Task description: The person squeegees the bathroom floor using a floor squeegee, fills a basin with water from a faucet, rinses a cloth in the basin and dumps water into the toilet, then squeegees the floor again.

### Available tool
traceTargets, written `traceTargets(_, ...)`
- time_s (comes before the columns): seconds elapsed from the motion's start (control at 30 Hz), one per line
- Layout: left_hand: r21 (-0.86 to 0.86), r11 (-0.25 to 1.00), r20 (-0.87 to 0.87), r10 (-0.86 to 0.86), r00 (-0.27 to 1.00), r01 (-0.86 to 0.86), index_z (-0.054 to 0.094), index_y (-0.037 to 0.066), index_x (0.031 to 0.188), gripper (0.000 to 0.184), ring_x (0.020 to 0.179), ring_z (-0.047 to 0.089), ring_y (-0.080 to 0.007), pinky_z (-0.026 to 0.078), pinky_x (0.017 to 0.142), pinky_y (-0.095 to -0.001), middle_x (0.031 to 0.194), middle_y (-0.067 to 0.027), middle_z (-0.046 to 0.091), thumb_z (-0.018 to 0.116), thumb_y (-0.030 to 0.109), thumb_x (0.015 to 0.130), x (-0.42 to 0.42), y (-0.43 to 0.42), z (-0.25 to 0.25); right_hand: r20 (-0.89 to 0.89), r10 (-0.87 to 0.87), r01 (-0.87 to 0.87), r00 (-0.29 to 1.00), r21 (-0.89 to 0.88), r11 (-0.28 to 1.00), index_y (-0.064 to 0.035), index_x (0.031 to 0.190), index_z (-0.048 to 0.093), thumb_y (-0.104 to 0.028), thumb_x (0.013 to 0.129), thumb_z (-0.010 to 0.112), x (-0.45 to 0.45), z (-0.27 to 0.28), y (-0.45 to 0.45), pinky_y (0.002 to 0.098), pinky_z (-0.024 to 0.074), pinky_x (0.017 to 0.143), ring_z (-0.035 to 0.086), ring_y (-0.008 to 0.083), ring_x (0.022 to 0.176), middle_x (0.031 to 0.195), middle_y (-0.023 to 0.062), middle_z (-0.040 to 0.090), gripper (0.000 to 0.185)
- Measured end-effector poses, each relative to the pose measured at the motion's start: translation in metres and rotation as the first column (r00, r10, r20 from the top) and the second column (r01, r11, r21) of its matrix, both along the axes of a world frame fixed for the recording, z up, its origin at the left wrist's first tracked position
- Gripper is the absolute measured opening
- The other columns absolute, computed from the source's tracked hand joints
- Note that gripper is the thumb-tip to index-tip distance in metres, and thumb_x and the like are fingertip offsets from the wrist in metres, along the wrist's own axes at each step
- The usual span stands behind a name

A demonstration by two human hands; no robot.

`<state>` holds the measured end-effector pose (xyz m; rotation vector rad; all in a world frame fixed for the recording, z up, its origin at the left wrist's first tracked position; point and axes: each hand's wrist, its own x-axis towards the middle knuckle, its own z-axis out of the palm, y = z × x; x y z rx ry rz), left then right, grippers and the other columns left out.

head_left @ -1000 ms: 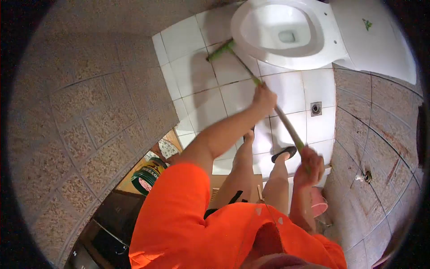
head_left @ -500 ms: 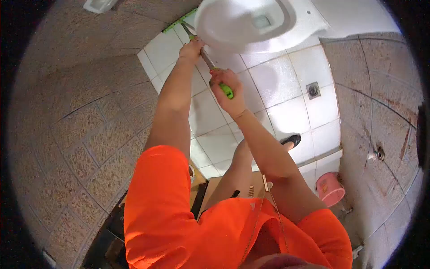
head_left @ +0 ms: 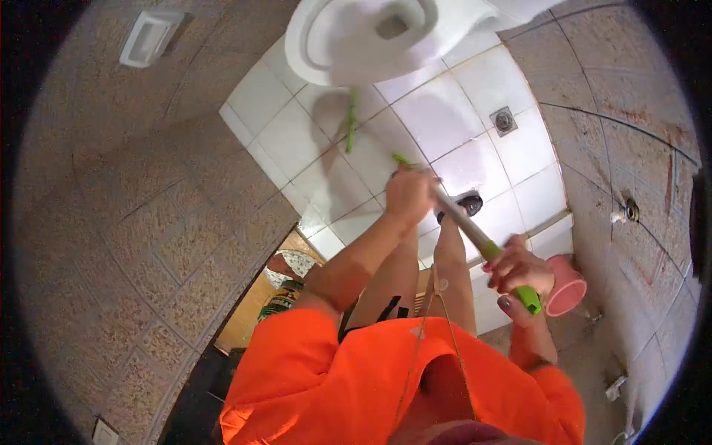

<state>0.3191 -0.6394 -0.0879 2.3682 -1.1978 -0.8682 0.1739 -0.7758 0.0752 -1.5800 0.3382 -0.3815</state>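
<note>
A floor squeegee with a silver pole (head_left: 463, 221) and green parts slants across the middle of the view. Its thin green head (head_left: 351, 122) lies over the white tiles just below the toilet's front. My left hand (head_left: 410, 195) is closed round the lower pole, near a green joint (head_left: 400, 159). Higher up, my right hand (head_left: 521, 271) wraps the green grip (head_left: 528, 298), whose end sticks out beyond my fingers. Some motion blur softens both hands. My foot in a black shoe (head_left: 469, 204) shows beside the pole.
A white toilet (head_left: 319, 63) stands at the top. A floor drain (head_left: 503, 121) is set in the tiles. The pink bucket (head_left: 565, 285) is close by my right hand. Textured walls flank both sides, with a tap fitting (head_left: 629, 211) on the right and a patterned mat (head_left: 297, 261) lower left.
The squeegee has been drawn back from the left wall beside the toilet, towards me. Both hands have moved right and closer to my body, still gripping the pole.
</note>
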Motion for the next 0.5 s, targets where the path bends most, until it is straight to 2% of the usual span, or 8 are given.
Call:
traceTargets(0.03, -0.268, 0.956, 0.069, 0.144, 0.987, -0.120, 0.066, 0.013, 0.093, 0.025, 0.087, 0.063, -0.0260, 0.049, 0.078, -0.0357, 0.094, -0.0080, 0.065, 0.066, 0.015, 0.068, 0.000, 0.019, -0.008, 0.200, -0.071, 0.037, 0.977, 0.165, 0.986, -0.0064, 0.064, 0.057, -0.004, 0.071, 0.058, 0.009, -0.001, 0.001, 0.0357, 0.0419, 0.069, 0.060, 0.0226, 0.069, 0.068, 0.0061, 0.061, 0.007)
traceTargets(0.1, -0.136, 0.924, -0.043, 0.354, 0.934, -0.356, 0.065, 0.010, 0.091, 0.021, 0.083, 0.063, -0.0255, 0.049, 0.075, -0.0327, 0.092, -0.0084, 0.065, 0.065, 0.014, 0.071, 0.012, 0.072, -0.030, 0.017, -0.039, 0.037, 0.999, 0.083, 0.996, -0.0056, 0.077, 0.058, -0.011, 0.074, 0.062, 0.019, -0.052, 0.037, 0.0467, 0.0389, 0.096, 0.063, 0.0283, 0.082, 0.080, 0.0065, 0.065, 0.007)
traceTargets(0.2, 0.067, 0.881, 0.109, 0.461, 0.881, -0.469, 0.063, 0.009, 0.081, 0.016, 0.078, 0.061, -0.0298, 0.050, 0.072, -0.0339, 0.084, -0.0125, 0.062, 0.071, 0.018, 0.071, 0.045, 0.171, -0.093, 0.037, 0.117, -0.122, 0.993, 0.219, 0.968, -0.0097, 0.076, 0.058, -0.016, 0.070, 0.063, 0.055, -0.109, 0.094, 0.0383, 0.0344, 0.082, 0.056, 0.0232, 0.073, 0.071, 0.0032, 0.058, 0.011)
traceTargets(0.27, -0.322, 0.849, 0.055, 0.459, 0.887, -0.420, 0.062, 0.008, 0.079, 0.014, 0.079, 0.061, -0.0310, 0.049, 0.070, -0.0378, 0.083, -0.0123, 0.062, 0.070, 0.016, 0.071, 0.043, 0.211, -0.143, 0.056, 0.232, -0.238, 0.971, 0.299, 0.924, -0.0107, 0.073, 0.055, -0.017, 0.068, 0.063, 0.067, -0.133, 0.125, 0.0352, 0.0321, 0.074, 0.051, 0.0231, 0.064, 0.064, 0.0035, 0.054, 0.011)
traceTargets(0.33, 0.069, 0.996, 0.309, 0.031, 0.950, -0.055, 0.062, 0.007, 0.081, 0.012, 0.082, 0.060, -0.0327, 0.049, 0.073, -0.0397, 0.085, -0.0128, 0.062, 0.068, 0.013, 0.072, 0.038, 0.184, -0.144, 0.044, 0.144, -0.151, 0.989, 0.332, 0.931, -0.0082, 0.072, 0.055, -0.016, 0.069, 0.062, 0.035, -0.140, 0.099, 0.0350, 0.0359, 0.073, 0.053, 0.0228, 0.067, 0.068, 0.0058, 0.055, 0.011)
traceTargets(0.4, 0.002, 0.950, -0.063, 0.310, 0.949, -0.311, 0.063, 0.009, 0.084, 0.013, 0.084, 0.060, -0.0338, 0.048, 0.073, -0.0417, 0.085, -0.0127, 0.063, 0.066, 0.011, 0.072, -0.001, 0.078, -0.084, 0.011, -0.023, 0.018, 1.000, 0.361, 0.933, -0.0030, 0.071, 0.055, -0.014, 0.071, 0.061, -0.013, -0.148, 0.052, 0.0344, 0.0436, 0.070, 0.056, 0.0222, 0.072, 0.075, 0.0106, 0.058, 0.013)
traceTargets(0.47, 0.096, 0.967, 0.048, 0.230, 0.972, -0.234, 0.064, 0.009, 0.086, 0.019, 0.082, 0.062, -0.0316, 0.049, 0.072, -0.0399, 0.083, -0.0114, 0.065, 0.066, 0.013, 0.067, -0.038, 0.006, -0.098, 0.085, -0.231, 0.177, 0.969, 0.409, 0.895, -0.0005, 0.069, 0.057, -0.012, 0.071, 0.061, -0.057, -0.138, 0.003, 0.0319, 0.0474, 0.059, 0.058, 0.0220, 0.072, 0.079, 0.0153, 0.062, 0.012)
traceTargets(0.5, 0.197, 0.961, -0.045, 0.206, 0.977, -0.194, 0.066, 0.009, 0.091, 0.023, 0.091, 0.059, -0.0321, 0.046, 0.079, -0.0402, 0.092, -0.0142, 0.064, 0.067, 0.016, 0.069, -0.057, -0.027, -0.089, -0.221, -0.296, 0.366, 0.929, 0.441, 0.819, -0.0006, 0.064, 0.056, -0.012, 0.071, 0.060, -0.078, -0.108, -0.021, 0.0314, 0.0473, 0.061, 0.056, 0.0227, 0.067, 0.074, 0.0151, 0.061, 0.015)
